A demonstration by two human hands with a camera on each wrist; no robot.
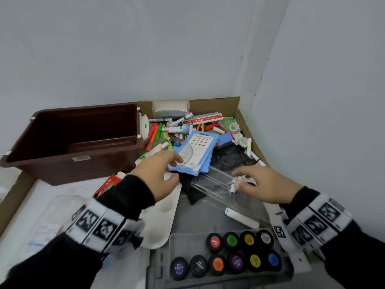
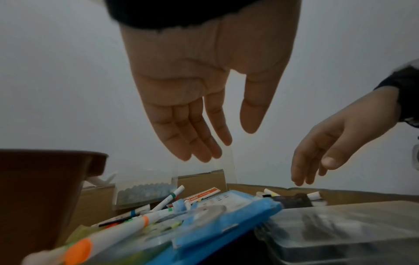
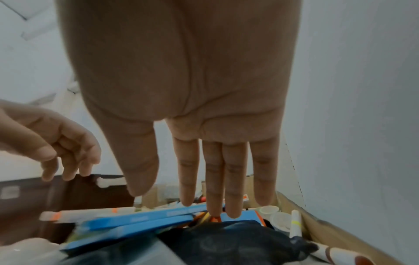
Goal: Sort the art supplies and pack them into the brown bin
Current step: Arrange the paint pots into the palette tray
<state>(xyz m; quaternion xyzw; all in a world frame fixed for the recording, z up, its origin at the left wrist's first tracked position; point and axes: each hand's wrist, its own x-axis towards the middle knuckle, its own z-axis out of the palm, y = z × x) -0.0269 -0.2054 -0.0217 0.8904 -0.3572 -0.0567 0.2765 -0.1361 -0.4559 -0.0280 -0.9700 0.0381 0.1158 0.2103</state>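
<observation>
Both hands, left hand point(image 1: 155, 177) and right hand point(image 1: 264, 184), hover with fingers straight and empty over glossy blue cardboard boxes point(image 1: 195, 153).

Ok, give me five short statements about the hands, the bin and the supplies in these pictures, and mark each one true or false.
1. The brown plastic bin already holds markers. False: no supplies show inside it.
2. The left hand is open, its fingers straight above the blue cardboard pencil boxes. True.
3. The right hand grips the white marker with the orange band. False: that marker lies in the pile near the bin, and the right hand is open, holding nothing.
4. The round black-lidded paint pots sit in a grey plastic tray nearest the person. True.
5. The red and white ruler lies inside the bin. False: it lies on the pile at the far side of the cardboard tray.
</observation>
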